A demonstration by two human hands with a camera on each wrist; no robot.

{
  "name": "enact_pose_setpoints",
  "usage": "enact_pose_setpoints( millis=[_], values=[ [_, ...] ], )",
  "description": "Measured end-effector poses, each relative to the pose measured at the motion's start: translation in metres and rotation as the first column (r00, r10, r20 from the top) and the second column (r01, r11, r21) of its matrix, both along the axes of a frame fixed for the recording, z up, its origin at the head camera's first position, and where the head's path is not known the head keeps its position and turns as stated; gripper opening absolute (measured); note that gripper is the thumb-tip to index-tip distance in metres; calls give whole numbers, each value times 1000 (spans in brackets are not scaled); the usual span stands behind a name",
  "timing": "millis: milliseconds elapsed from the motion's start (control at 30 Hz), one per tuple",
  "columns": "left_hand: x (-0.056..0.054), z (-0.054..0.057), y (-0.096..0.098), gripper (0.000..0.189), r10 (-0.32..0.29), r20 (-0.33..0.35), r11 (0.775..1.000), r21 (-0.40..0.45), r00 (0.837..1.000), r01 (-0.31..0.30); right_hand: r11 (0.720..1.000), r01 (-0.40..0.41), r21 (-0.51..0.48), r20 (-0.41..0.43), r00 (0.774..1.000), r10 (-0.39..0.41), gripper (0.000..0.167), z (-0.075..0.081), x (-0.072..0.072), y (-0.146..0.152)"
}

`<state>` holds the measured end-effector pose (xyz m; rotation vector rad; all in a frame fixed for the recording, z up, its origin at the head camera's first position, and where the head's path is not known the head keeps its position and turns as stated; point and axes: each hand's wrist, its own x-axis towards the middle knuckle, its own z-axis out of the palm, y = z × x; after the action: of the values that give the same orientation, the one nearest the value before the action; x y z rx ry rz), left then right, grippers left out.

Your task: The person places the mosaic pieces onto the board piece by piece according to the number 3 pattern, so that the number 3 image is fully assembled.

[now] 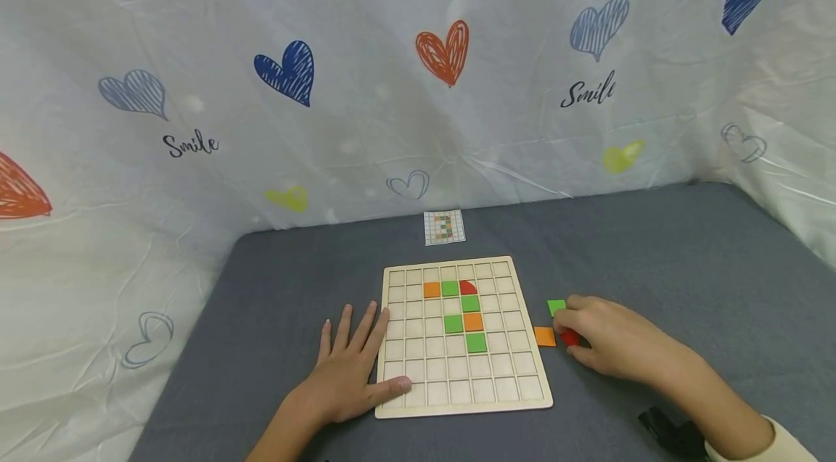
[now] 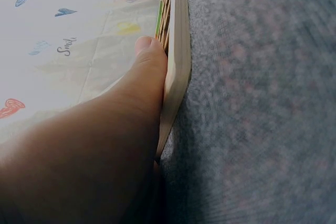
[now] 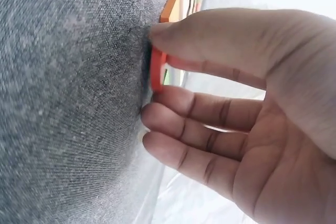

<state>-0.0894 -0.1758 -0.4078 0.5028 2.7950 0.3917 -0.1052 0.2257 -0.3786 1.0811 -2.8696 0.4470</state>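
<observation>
A wooden grid board (image 1: 547, 393) lies on the table, holding several green and orange square tiles and one red quarter-round tile (image 1: 466, 288). My left hand (image 1: 346, 378) is spread flat at the board's left edge, its thumb (image 2: 149, 59) resting on the lower left corner. To the right of the board, my right hand (image 1: 610, 339) pinches a red tile (image 3: 156, 69) between thumb and fingers, close over the cloth. Beside those fingers lie a loose orange tile (image 1: 545, 336), next to the board's edge, and a loose green tile (image 1: 556, 307), partly covered by the hand.
A small printed pattern card (image 1: 445, 228) lies behind the board, near the back edge of the grey tabletop (image 1: 313, 266). White sheeting (image 1: 366, 121) with hearts hangs behind and at both sides. A dark object (image 1: 669, 429) sits under the right forearm.
</observation>
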Motion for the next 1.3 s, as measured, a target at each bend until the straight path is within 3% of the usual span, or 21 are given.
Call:
enact_pose_setpoints(
  millis=[267, 567, 800, 1033, 1300],
  values=[
    [1, 0, -1, 106, -5, -12, 1000, 17, 1000, 5, 999, -21, -46, 18, 1000, 22, 27, 3, 2, -6],
    [1, -6, -2, 107, -5, -23, 1000, 21, 1000, 5, 992, -85, -95, -40, 996, 82, 29, 4, 5, -22],
    [0, -10, -3, 107, -8, -57, 1000, 4, 998, 8, 988, -129, -87, -48, 991, 125, 29, 3, 7, -37],
    [1, -1, -1, 105, -7, -6, 1000, -12, 1000, 7, 982, -179, -65, -57, 983, 176, 26, 4, 8, -54],
    [1, -5, -3, 105, -10, -43, 1000, 20, 999, 11, 975, -216, -56, -61, 975, 212, 24, 3, 9, -71]
  ],
)
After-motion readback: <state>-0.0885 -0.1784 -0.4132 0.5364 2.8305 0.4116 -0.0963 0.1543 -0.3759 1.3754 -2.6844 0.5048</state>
